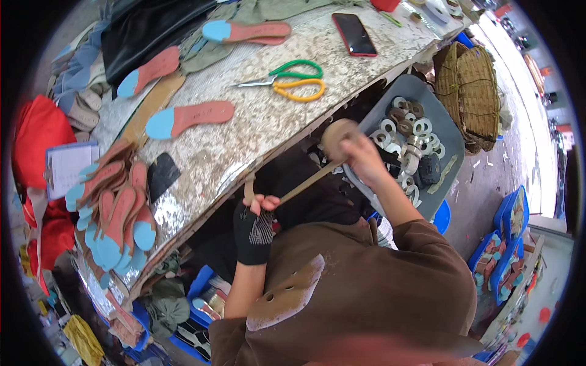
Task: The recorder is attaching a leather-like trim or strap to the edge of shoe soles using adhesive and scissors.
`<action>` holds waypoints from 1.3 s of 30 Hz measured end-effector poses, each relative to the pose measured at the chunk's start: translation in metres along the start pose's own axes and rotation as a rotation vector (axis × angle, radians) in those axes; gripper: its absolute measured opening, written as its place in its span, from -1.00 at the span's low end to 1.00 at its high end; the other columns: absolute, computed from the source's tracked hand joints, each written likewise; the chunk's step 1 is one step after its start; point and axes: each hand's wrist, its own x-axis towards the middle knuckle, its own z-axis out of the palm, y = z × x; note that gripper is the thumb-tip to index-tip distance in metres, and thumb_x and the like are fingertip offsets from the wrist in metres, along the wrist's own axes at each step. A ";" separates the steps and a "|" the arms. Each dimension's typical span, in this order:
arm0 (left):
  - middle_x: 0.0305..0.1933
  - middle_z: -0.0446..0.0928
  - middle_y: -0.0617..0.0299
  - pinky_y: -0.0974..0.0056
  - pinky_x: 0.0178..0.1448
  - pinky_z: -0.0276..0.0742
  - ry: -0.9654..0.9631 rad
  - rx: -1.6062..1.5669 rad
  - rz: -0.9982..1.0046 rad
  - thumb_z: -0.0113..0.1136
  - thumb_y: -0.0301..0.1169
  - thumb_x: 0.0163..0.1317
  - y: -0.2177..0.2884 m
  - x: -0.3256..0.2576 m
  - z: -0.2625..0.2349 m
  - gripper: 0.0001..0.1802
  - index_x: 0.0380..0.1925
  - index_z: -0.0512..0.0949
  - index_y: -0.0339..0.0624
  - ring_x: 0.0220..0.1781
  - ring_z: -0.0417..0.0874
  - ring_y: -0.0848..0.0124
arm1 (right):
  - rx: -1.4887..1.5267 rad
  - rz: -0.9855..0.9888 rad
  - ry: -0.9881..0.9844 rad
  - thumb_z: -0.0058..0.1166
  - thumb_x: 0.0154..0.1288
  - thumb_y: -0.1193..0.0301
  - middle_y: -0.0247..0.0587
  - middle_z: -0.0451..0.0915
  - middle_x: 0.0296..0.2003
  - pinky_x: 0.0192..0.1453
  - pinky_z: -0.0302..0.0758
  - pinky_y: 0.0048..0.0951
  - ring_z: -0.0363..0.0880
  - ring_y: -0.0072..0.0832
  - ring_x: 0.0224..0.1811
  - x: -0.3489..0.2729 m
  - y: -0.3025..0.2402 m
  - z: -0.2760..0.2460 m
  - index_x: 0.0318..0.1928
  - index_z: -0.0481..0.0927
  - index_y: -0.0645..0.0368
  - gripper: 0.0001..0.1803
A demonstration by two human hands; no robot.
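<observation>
My left hand [255, 227], in a black fingerless glove, is closed on the end of a tan tape strip [309, 182] by the table's front edge. A short end of tape sticks up past its fingers. My right hand [366, 161] grips the tape roll [336, 139], slightly blurred, out beyond the edge. Between the two hands the strip runs taut. On the table [213, 155], scissors [273, 81] with one green and one yellow handle lie open. Closest to my left hand among the insoles is a single pink and blue insole [198, 117].
Insoles are piled [116, 213] at the table's left, near a clipboard [73, 168] and a black flat piece [163, 177]. A phone [355, 35] lies at the back. Right of me stand a grey tub [444, 195] of tape rolls, a wicker basket [467, 94] and blue bins [510, 262].
</observation>
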 end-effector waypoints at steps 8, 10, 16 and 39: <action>-0.56 0.49 0.21 0.19 -0.09 0.52 -0.102 0.123 -0.068 0.23 -0.28 0.31 0.024 -0.003 0.017 -0.78 -0.23 0.49 -0.19 -0.36 0.57 0.27 | 0.132 -0.517 0.704 -0.04 0.40 0.41 -0.10 0.54 0.04 -0.11 0.64 -0.27 0.60 -0.27 -0.03 0.109 -0.151 -0.253 0.19 0.42 0.20 -0.62; -0.49 0.54 0.17 0.10 0.00 0.51 -0.130 0.174 -0.069 0.30 -0.27 0.25 0.021 0.004 0.023 -0.75 -0.23 0.49 -0.17 -0.22 0.62 0.19 | 0.027 -0.494 0.665 -0.03 0.41 0.43 -0.08 0.53 0.07 -0.13 0.67 -0.27 0.60 -0.25 -0.01 0.149 -0.203 -0.303 0.18 0.44 0.20 -0.64; -0.07 0.64 -0.10 -0.12 0.34 0.32 -0.314 0.337 -0.267 0.35 -0.33 0.18 0.004 0.017 0.065 -0.79 -0.31 0.54 -0.16 0.19 0.53 -0.08 | -0.378 -0.543 0.573 0.09 0.40 0.34 -0.15 0.60 -0.10 -0.15 0.64 -0.38 0.63 -0.33 -0.18 0.284 -0.295 -0.279 0.09 0.52 0.23 -0.66; -0.26 0.66 0.10 0.31 -0.15 0.63 -0.815 0.279 -0.303 0.27 -0.53 0.21 0.064 0.039 0.047 -0.87 -0.30 0.60 -0.41 -0.20 0.70 0.37 | -0.115 -0.160 0.174 -0.17 0.40 0.35 0.05 0.51 0.12 0.07 0.58 -0.22 0.59 -0.21 -0.01 0.087 -0.171 -0.189 0.14 0.43 0.31 -0.60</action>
